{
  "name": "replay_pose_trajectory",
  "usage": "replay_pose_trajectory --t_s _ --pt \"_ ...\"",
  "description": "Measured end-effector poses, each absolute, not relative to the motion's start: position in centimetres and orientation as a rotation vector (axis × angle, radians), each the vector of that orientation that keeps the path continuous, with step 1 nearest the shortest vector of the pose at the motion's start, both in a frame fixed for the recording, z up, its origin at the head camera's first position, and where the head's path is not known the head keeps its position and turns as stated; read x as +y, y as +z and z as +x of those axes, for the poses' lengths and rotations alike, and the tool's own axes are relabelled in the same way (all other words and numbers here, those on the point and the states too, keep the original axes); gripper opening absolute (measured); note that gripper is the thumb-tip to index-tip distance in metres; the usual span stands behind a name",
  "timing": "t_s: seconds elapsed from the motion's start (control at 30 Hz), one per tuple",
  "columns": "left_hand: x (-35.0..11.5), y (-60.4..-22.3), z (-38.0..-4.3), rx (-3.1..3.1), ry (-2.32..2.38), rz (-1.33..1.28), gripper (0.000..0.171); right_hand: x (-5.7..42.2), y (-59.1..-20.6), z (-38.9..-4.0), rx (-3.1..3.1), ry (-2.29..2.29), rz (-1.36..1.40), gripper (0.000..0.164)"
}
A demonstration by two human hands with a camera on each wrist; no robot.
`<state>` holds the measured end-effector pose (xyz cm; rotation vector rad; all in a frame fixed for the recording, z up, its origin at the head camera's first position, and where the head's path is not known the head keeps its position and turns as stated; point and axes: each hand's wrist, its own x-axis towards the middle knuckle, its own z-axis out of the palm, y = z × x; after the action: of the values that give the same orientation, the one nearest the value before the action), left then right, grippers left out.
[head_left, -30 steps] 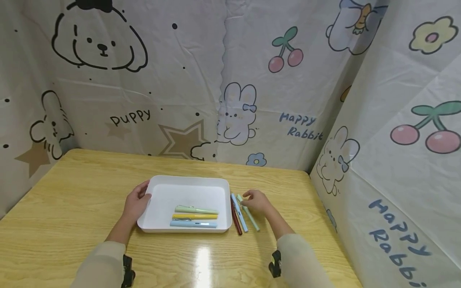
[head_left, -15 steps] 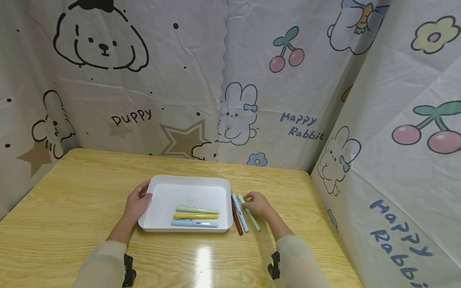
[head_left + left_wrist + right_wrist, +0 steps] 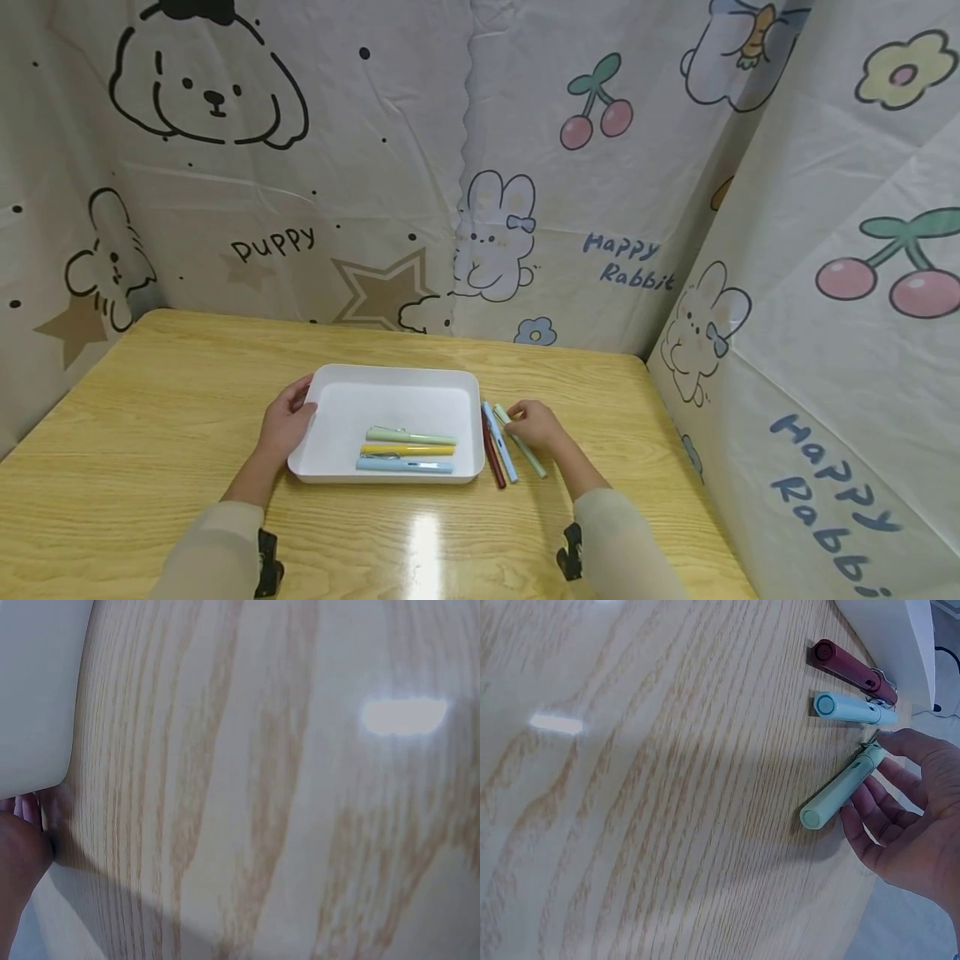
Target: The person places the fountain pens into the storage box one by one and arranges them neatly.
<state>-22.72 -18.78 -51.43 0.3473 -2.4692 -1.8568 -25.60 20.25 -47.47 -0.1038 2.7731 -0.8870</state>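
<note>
The right hand [image 3: 922, 825] pinches a pale green pen [image 3: 832, 796] by its clip end, thumb on one side and the other fingers curling in from behind. The pen slants across the desk [image 3: 600, 417] to the right of the tray, its free end pointing towards the person; whether that end bears on the wood or sits just above it, I cannot tell. Holding it so near one end probably lets the rest dip or swing, so a firm pinch — a little nearer the middle, clear of the clip — should handle better.

Just beside it, on the tray side, lie a light blue pen [image 3: 847, 707] and a maroon pen [image 3: 851, 667], close together next to the tray wall. Raising the green one straight up, rather than dragging it sideways, looks the safer way to leave that pair undisturbed.

At the tray's other end, the left hand [image 3: 287, 421] grips the white tray [image 3: 352, 400], thumb at the rim and fingers outside the wall; light, steady pressure there should stop it sliding or tipping. Inside, towards the near wall, a second green pen [image 3: 412, 437], a yellow pen [image 3: 416, 451] and another blue pen [image 3: 405, 467] lie in a roughly parallel row.
</note>
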Motion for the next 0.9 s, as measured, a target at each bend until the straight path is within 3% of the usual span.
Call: replay_pose_trajectory --t_s 0.9 --pt "-18.7 -51.0 -22.4 -2.453 -1.869 0.325 0.052 19.2 -48.6 -25.2 2.95 -0.823 -0.026 0.024"
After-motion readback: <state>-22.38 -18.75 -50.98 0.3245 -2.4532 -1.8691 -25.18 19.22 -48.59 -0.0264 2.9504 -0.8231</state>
